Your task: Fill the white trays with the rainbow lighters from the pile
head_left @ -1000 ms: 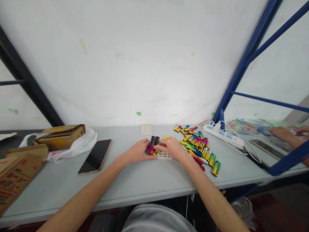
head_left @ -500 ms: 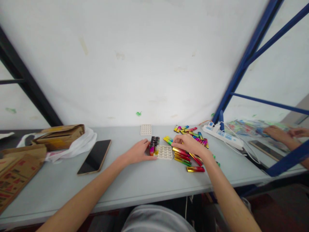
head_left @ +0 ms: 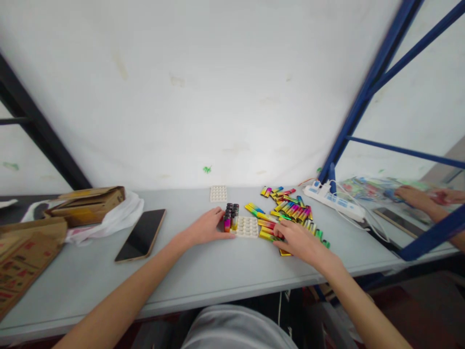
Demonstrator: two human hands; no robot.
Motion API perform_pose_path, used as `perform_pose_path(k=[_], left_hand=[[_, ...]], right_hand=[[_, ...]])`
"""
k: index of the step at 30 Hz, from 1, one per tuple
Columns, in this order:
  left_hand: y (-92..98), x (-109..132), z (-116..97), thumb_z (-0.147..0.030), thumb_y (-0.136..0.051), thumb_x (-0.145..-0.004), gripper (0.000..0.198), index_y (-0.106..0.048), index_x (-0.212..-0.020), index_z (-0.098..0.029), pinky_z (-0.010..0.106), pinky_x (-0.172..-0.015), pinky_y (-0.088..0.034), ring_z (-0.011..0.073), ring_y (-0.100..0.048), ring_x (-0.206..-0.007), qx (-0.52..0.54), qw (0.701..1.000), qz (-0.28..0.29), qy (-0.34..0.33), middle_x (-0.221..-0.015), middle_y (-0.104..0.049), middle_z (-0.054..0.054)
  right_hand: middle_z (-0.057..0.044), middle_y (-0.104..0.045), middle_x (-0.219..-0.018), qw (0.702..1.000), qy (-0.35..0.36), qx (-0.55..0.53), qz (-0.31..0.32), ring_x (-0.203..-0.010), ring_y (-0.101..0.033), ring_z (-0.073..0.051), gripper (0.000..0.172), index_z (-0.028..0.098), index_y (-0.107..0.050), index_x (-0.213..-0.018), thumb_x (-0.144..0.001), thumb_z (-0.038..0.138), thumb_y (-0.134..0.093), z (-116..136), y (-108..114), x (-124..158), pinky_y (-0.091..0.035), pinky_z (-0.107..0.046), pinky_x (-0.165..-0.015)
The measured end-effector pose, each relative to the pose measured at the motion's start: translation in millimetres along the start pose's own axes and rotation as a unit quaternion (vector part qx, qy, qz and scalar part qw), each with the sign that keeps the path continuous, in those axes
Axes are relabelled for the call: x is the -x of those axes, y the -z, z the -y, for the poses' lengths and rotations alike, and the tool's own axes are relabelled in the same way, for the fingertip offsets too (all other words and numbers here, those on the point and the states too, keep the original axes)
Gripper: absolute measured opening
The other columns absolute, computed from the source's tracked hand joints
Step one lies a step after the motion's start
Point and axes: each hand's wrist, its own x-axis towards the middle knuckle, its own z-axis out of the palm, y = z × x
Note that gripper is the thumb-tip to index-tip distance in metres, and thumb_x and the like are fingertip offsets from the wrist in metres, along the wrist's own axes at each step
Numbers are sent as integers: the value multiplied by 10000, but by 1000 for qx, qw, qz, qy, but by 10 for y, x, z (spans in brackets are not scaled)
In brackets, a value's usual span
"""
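A white tray with round holes (head_left: 249,227) lies on the grey table (head_left: 203,271). Several rainbow lighters (head_left: 231,216) stand upright in its left rows. My left hand (head_left: 205,228) rests against the tray's left side, fingers curled beside the standing lighters. A heap of loose rainbow lighters (head_left: 290,209) lies to the right of the tray. My right hand (head_left: 298,241) lies palm down on the near lighters of that heap, fingers bent over them; what the fingers hold is hidden.
A second small white tray (head_left: 218,193) sits near the wall. A dark phone (head_left: 141,234), cardboard boxes (head_left: 87,203) and a plastic bag lie at left. A white power strip (head_left: 336,201) sits at right. Another person's hands (head_left: 423,198) work beyond the blue frame (head_left: 358,111).
My right hand moved from the tray to the loose lighters, then came nearer, onto the near ones. The heap has shifted and spread. My left hand stayed at the tray.
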Motion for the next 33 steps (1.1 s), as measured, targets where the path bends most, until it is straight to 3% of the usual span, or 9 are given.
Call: perform_pose_path(k=[5,10,14,19,22,26,30,33], left_hand=[[14,4,-23,-776,-770,-759,618,-677,-975,-205,451,-896,-558,319,-651,-954,4,1000,-3,-2,-1036,-665,109],[25,7,-37,-768,-761,-773,622,-672,-992,-192,461,-913,-553,330,-651,-973,-6,1000,9,4,-1049,-655,121],[26,7,-39,-771,-769,-759,619,-672,-981,-201,456,-909,-554,331,-656,-969,-7,1000,9,8,-1034,-651,110],[26,16,-40,-755,-778,-766,607,-676,-1001,-205,455,-915,-559,327,-656,-975,-2,1000,3,4,-1054,-664,112],[30,18,-45,-755,-788,-751,594,-676,-965,-211,455,-908,-563,323,-653,-961,3,1000,-1,4,-1049,-676,111],[34,15,-49,-762,-777,-756,596,-670,-948,-208,476,-930,-561,343,-654,-981,-1,1000,6,8,-1049,-670,122],[31,15,-42,-758,-779,-765,608,-672,-986,-202,480,-964,-551,354,-660,-1020,1,1000,13,7,-1081,-670,128],[28,17,-39,-745,-787,-777,600,-669,-1005,-204,466,-968,-546,344,-660,-1030,-4,1000,13,5,-1092,-673,123]], right_hand=[[-117,-716,-1108,998,36,31,-50,-1049,-688,-292,59,204,-712,-1006,-953,228,-702,-11,-153,-2,-547,-419,-964],[-133,-715,-1120,993,54,25,-97,-1075,-685,-290,132,182,-721,-1071,-970,188,-637,-1,-238,19,-561,-454,-1016],[-144,-726,-1150,994,50,23,-98,-1109,-683,-310,154,199,-742,-1097,-1002,248,-631,-3,-286,3,-555,-497,-1037],[-148,-745,-1205,995,37,-40,-88,-1149,-681,-317,252,223,-744,-1129,-1073,339,-528,-47,-155,-58,-522,-492,-1054],[-116,-777,-1041,987,4,-135,-88,-971,-717,-280,355,212,-717,-1161,-1108,400,-421,-102,12,-138,-539,-427,-924],[-38,-702,-779,948,-41,-276,-154,-686,-618,-215,428,192,-728,-1147,-1052,548,-510,-160,155,-351,-474,-343,-693],[-8,-620,-755,872,-53,-431,-224,-666,-513,-174,483,192,-723,-971,-886,667,-706,-65,150,-661,-398,-301,-623],[31,-486,-647,836,-74,-484,-249,-646,-456,-155,535,213,-592,-758,-860,728,-691,108,99,-878,-387,-290,-618]])
